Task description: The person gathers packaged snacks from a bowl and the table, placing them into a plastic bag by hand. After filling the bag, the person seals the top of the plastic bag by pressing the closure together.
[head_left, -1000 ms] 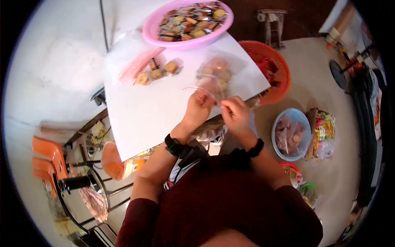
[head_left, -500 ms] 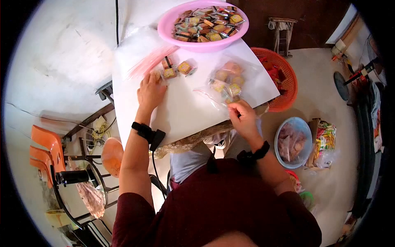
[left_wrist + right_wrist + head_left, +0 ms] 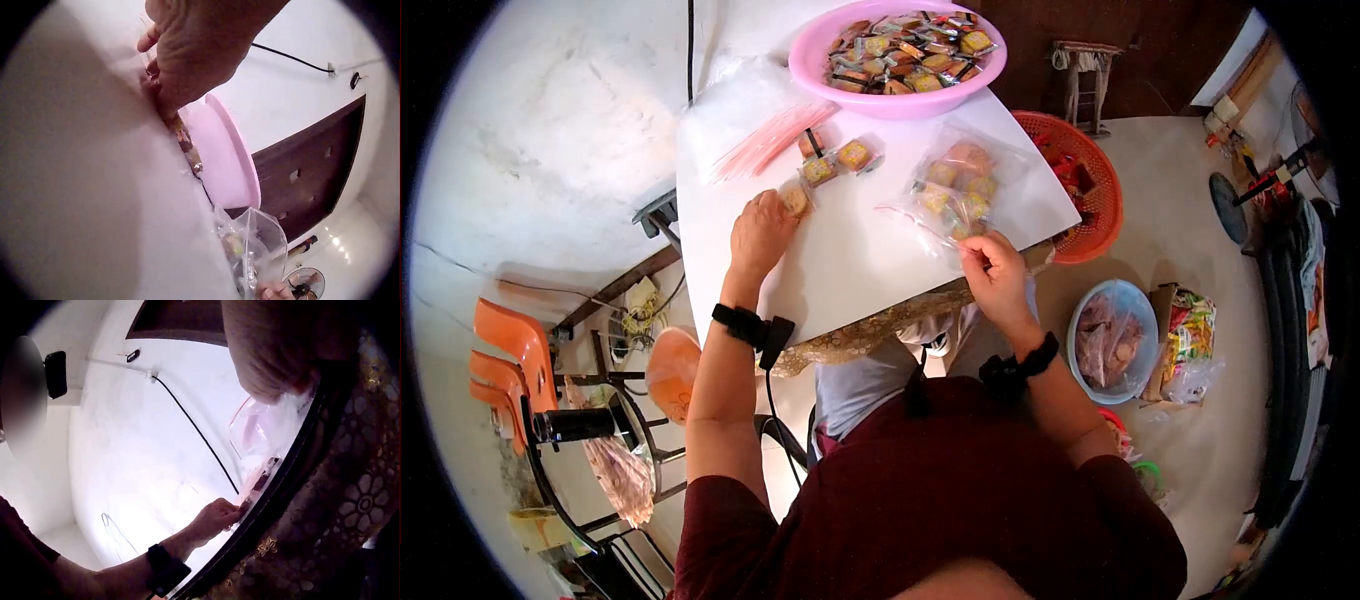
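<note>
On the white table, the left hand has its fingertips on a small wrapped cake, thumb to its right side. Three more wrapped cakes lie just beyond it. The right hand pinches the near edge of a clear plastic bag that lies flat with several round cakes inside. In the left wrist view the left hand hides most of what it touches. In the right wrist view the right hand meets the clear bag, its fingertips partly hidden.
A pink basin full of wrapped cakes stands at the table's far side, beside pink strips and clear plastic. An orange basket is off the right corner; a blue basin sits on the floor. Orange chairs stand left.
The left hand has left the bag's opening and moved left to the nearest wrapped cake, drawing it slightly towards the body. The right hand has kept its hold while the bag came to lie flatter.
</note>
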`<state>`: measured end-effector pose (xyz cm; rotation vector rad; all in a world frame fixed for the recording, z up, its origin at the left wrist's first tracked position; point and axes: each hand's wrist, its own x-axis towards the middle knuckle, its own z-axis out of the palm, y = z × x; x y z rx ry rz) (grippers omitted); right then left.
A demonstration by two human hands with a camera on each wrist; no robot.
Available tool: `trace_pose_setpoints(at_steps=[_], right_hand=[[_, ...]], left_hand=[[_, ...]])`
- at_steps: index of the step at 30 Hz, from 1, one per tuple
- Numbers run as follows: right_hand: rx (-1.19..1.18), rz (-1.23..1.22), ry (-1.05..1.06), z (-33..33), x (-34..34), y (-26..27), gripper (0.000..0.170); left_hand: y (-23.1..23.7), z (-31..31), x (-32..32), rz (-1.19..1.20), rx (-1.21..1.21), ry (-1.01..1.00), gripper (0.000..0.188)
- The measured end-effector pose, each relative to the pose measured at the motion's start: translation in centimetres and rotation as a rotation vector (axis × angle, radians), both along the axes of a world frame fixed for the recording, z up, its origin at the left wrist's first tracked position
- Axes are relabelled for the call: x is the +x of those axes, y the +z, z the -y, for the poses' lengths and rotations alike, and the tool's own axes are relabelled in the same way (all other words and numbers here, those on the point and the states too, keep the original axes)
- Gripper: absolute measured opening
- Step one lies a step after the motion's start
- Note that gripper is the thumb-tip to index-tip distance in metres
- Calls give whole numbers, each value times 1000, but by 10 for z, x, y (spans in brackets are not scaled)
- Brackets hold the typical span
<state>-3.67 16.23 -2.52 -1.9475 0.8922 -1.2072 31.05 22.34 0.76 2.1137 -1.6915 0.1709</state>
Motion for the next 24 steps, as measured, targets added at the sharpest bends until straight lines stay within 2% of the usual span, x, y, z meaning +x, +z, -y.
trace_pose_setpoints(at_steps=[4,7,10,11,12,17,20,21,24], right_hand=[[73,84,28,1,-3,2,5],[99,124,27,-2,-3,11,5],[114,162,21,-6,0,13,7],[109,170,25,-6,1,15,8],[103,179,29,-7,2,17,10],[-27,155,-13,-7,1,27,11],[-75,166,-32,-8,0,27,12],[-74,172,-27,-9,0,29,12],[-54,204,-29,-7,-1,24,13]], left_hand=[[19,-9,-29,-95,90,-31,24],[25,-18,-53,-215,14,-152,22],[49,-23,-100,-431,45,-279,22],[43,-19,-107,-400,6,-431,25],[51,-17,-122,-432,56,-441,26],[39,26,-167,-290,19,-556,30],[5,57,-181,-68,-130,-514,25],[2,63,-186,-83,79,-403,26],[-5,66,-203,-269,-114,-493,33]])
